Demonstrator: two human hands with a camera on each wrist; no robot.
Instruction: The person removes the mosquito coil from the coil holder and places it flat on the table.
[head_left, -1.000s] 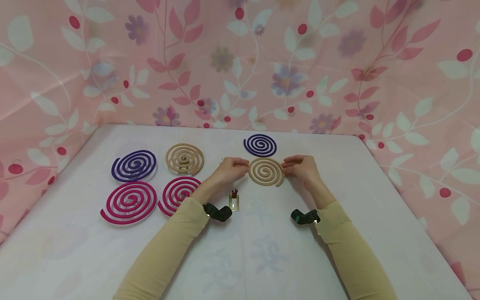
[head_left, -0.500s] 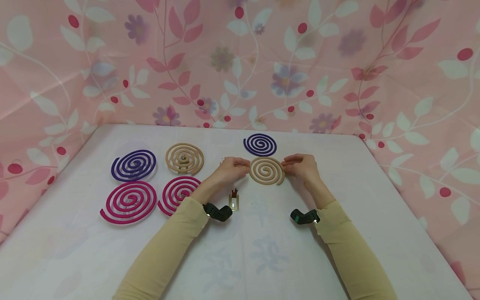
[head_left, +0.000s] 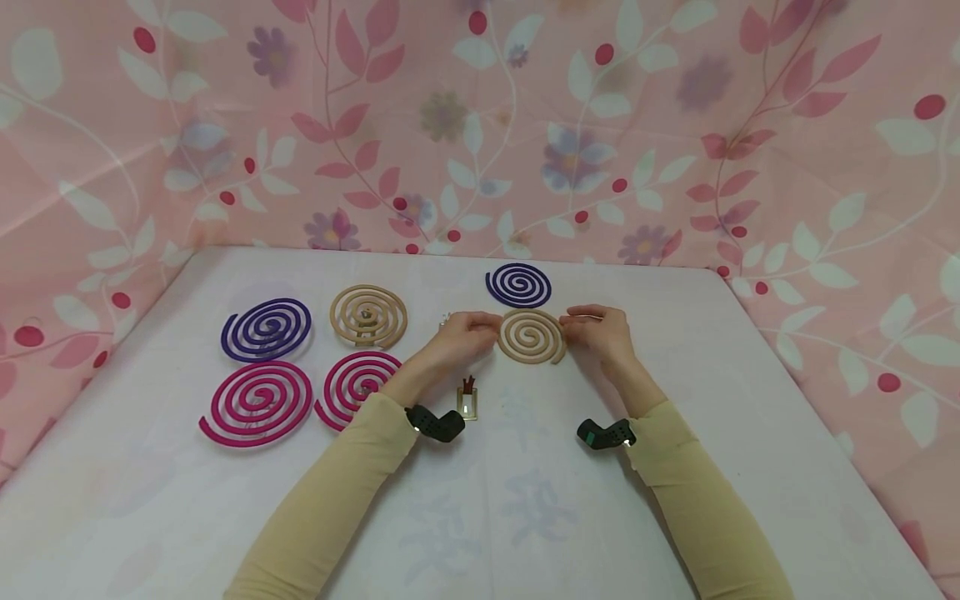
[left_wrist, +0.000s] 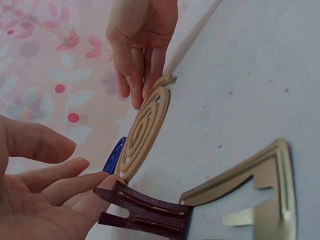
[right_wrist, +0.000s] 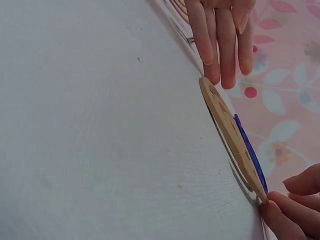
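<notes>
A tan mosquito coil is flanked by both hands on the white table. My left hand touches its left edge with extended fingertips, the thumb held apart from it in the left wrist view. On the opposite edge rest the fingertips of my right hand; its thumb stands off the coil in the right wrist view. Right behind the tan coil lies a purple coil, its near edge up against the tan one. Close to my left wrist is a small gold metal coil stand with dark red prongs.
To the left are another purple coil, a second tan coil and two magenta coils, one nearer the front and one partly behind my left forearm. Small metal stands show under them. A pink floral cloth rises behind the table.
Both hands have slid the tan coil a little away from me, and the purple coil behind it has shifted slightly back too. The coils on the left stay put.
</notes>
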